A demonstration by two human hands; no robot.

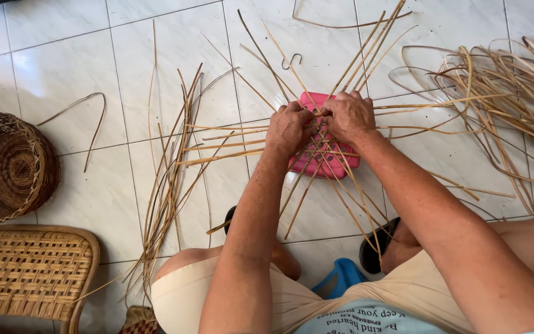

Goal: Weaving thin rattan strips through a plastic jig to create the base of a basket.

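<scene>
Thin tan rattan strands [242, 145] cross one another in a star shape over a pink plastic stool [341, 162] on the white tiled floor. My left hand [289, 128] and my right hand [348, 115] sit side by side at the crossing, fingers curled down onto the strands where they meet. Both hands press and pinch the strands against the top of the stool. The crossing itself is hidden under my fingers.
A dark woven basket [10, 167] lies at the left, with a woven cane chair seat [29, 272] below it. A loose bundle of rattan [502, 93] is piled at the right, more strands [165, 185] lie left of centre. A small metal hook [292, 60] rests on the tiles.
</scene>
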